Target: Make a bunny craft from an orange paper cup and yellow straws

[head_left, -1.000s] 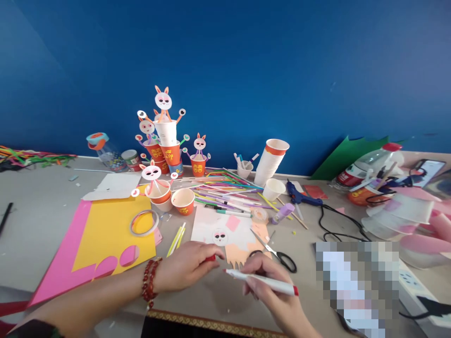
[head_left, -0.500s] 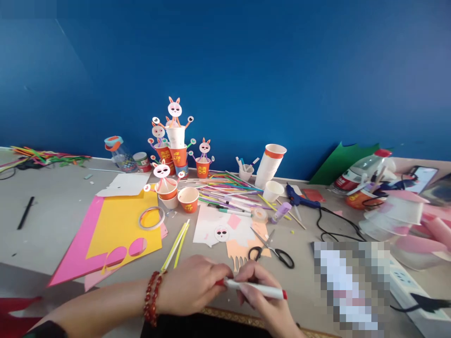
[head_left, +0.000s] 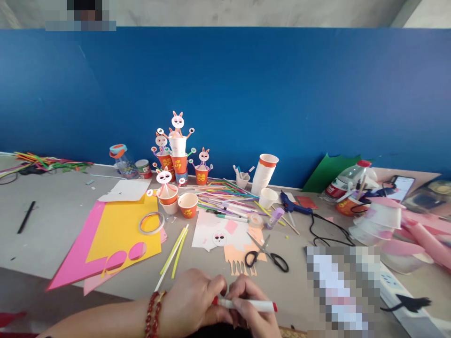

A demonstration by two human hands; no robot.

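Low in the middle, my right hand grips a white marker with a red end. The marker lies nearly level, its other end pointing at my left hand. That hand wears a red bead bracelet and is closed on the marker's red cap; whether the cap is fully seated I cannot tell. Just beyond my hands are a round paper rabbit face on white paper, peach paper with cut strips, and open black-handled scissors.
Paper-cup rabbits stand stacked at the back. Coloured sticks, a white cup stack, a glue stick and a blue glue gun lie beyond the scissors. Yellow paper and a tape roll are left.
The view has tilted up, showing the top edge of the blue wall. Both hands sit a little lower in the picture, still together on the marker.
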